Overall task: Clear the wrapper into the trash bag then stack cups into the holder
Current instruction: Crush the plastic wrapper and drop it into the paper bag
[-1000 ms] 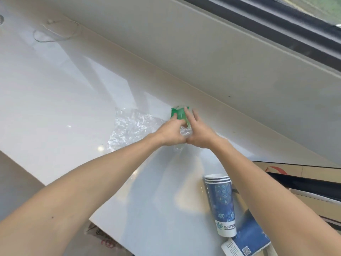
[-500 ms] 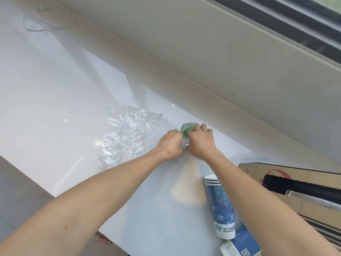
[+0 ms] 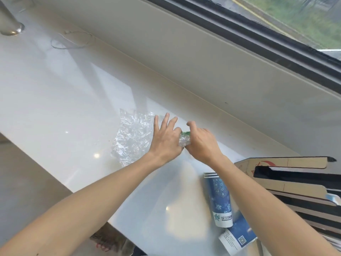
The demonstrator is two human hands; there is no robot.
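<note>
Both hands out over the white counter (image 3: 55,100), meeting near its far edge below the window sill (image 3: 203,58); between them a small wad of clear film with a green patch, the wrapper (image 3: 184,140), pinched from both sides, probably to squeeze it small before discarding. Right hand (image 3: 202,143) curled around the wad's right side, fingers bent and closed on it, apparently the main grip. Left hand (image 3: 166,137) touching the wad only at thumb and inner edge; fingers (image 3: 167,117) spread flat and pointing far, lying over the near-right corner of a crumpled clear plastic sheet (image 3: 132,135), perhaps to pin it down or gather it next; whether this sheet counts as more wrapper or as the trash bag itself, cannot tell. No other bag in view.

To the near right, a nested stack of blue paper cups (image 3: 220,198) lying on its side, rims toward the far side, left there untouched, waiting for the second step; another blue cup (image 3: 238,239) just nearer, touching or almost touching the stack's base, partly hidden by the right forearm. Right of these, a flat cardboard piece with a long dark slot, cardboard holder (image 3: 287,180), likely the destination for the cups; identity judged, not certain.

Wrapper step under way, not finished; cups not yet begun.
</note>
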